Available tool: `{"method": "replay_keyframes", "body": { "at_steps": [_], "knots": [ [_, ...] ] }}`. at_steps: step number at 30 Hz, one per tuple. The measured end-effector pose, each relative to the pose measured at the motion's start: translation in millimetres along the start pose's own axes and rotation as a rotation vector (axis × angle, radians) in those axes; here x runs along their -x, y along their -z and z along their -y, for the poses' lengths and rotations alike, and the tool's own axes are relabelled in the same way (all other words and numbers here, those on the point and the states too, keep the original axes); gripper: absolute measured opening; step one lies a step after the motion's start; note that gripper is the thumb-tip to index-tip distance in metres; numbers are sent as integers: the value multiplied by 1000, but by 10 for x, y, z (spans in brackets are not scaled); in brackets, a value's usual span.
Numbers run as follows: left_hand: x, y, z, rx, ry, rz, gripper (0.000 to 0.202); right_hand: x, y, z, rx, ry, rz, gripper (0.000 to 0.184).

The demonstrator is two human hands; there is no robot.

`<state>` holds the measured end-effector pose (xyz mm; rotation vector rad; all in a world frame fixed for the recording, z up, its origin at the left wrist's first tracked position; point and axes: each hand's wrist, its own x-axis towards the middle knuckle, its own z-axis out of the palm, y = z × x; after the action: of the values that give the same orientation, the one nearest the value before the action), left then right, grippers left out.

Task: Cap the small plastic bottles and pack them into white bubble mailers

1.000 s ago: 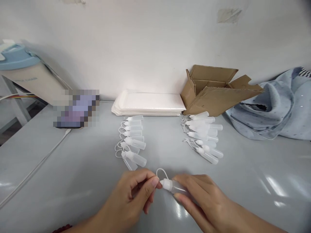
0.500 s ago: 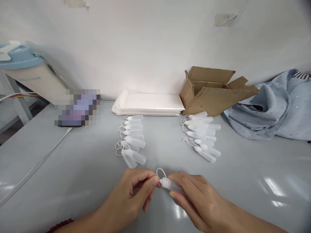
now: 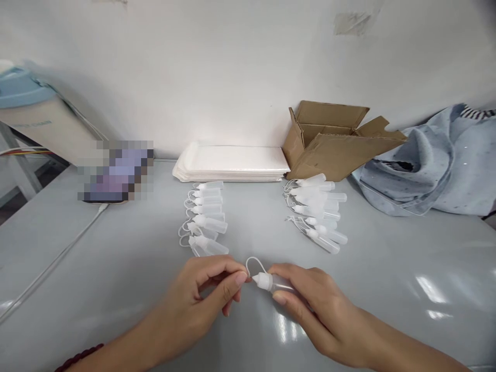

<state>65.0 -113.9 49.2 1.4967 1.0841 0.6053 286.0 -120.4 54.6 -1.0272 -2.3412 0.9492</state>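
A small translucent dropper bottle (image 3: pixel 279 283) is held on its side just above the grey tabletop (image 3: pixel 127 268), close to the middle of the near edge. Its body is wrapped by the right hand (image 3: pixel 310 305), with the thumb below and the fingers over it. Only the white cap (image 3: pixel 263 281) and a thin tether loop (image 3: pixel 252 262) are left showing, and they point left. The left hand (image 3: pixel 201 297) is closed to a narrow pinch, thumb and forefinger drawn together at the cap's tip. Whether the tip is touched or just missed cannot be told. A dark red bracelet (image 3: pixel 77 357) is worn on the left wrist.

Little has changed over the last second. The same grips are kept, the cap is still seated on the bottle, and the loop still stands up behind it. The hands remain just in front of the left row.

Beyond the hands, two rows of similar bottles are laid out, a left row (image 3: pixel 205 217) and a right row (image 3: pixel 318 214), well apart. Along the far edge are a stack of white padded envelopes (image 3: pixel 232 163) and an open cardboard box (image 3: pixel 333 139). A crumpled blue cloth (image 3: pixel 434 170) is heaped toward the far right corner. Toward the far left corner lies a blurred phone (image 3: pixel 116 170), from which a white cable (image 3: pixel 58 253) is run toward the left edge.
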Motion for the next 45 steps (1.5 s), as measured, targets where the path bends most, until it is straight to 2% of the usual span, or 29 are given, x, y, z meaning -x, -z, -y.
{"method": "replay_keyframes", "body": {
  "at_steps": [6,11,15,17,19,23,25,27,29,32,34,39,45],
  "knots": [
    [13,-30,17,-43,-123,-40,23,-30,31,52,-192,-166,95,21],
    [14,-27,2,-117,-156,-44,23,-45,37,45,-234,-200,129,23],
    [-4,-1,8,-236,-246,-86,23,-38,48,15,-214,-220,130,21],
    [-21,57,2,-291,-308,-136,20,-31,61,-18,-193,-226,110,19],
    [-46,157,-17,-337,-332,-255,17,-22,80,-69,-133,-226,53,19],
    [-134,436,-49,-394,-213,-622,19,-14,150,-204,102,-223,-168,26],
    [-196,571,-37,-419,-117,-710,21,-19,201,-271,228,-222,-244,25],
    [-260,677,-2,-418,-20,-705,23,-27,254,-337,340,-216,-269,19],
    [-314,749,50,-379,55,-652,25,-31,301,-400,433,-208,-280,16],
    [-364,800,134,-286,120,-557,27,-26,355,-469,531,-224,-302,17],
    [-377,812,174,-245,146,-535,28,-18,382,-490,576,-237,-316,19],
    [-376,831,183,-281,170,-589,24,-20,421,-494,659,-282,-315,27],
    [-373,785,70,-378,260,-645,26,-34,435,-483,693,-351,-252,28]
  ]
}}
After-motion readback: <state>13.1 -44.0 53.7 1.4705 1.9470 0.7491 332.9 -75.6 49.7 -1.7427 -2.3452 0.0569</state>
